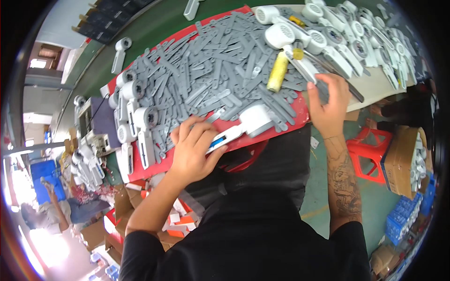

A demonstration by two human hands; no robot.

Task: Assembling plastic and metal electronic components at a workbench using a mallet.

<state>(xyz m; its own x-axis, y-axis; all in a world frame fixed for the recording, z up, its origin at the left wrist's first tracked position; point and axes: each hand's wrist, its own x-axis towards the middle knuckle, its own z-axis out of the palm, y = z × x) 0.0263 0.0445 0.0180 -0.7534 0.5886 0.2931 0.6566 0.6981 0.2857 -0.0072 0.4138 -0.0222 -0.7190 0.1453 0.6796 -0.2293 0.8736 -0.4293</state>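
Obs. via my remote feed: L hand [194, 145] curled round the handle of a white handheld unit [251, 122], gripping it. Unit lies diag. over near edge of red mat [301, 110], head away & to R; blue strip in handle slot. R hand [330, 103] at mat's R side, thumb & fingers apart, by a gray pc. [322, 92]; I can't tell if gripped. Gray strips [201, 70] heaped beyond unit.

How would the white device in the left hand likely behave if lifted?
The white device is probably stiff: its casing looks like moulded plastic. It may be head-heavy, the head being bulkier than the handle. The blue insert might fall from its open slot.
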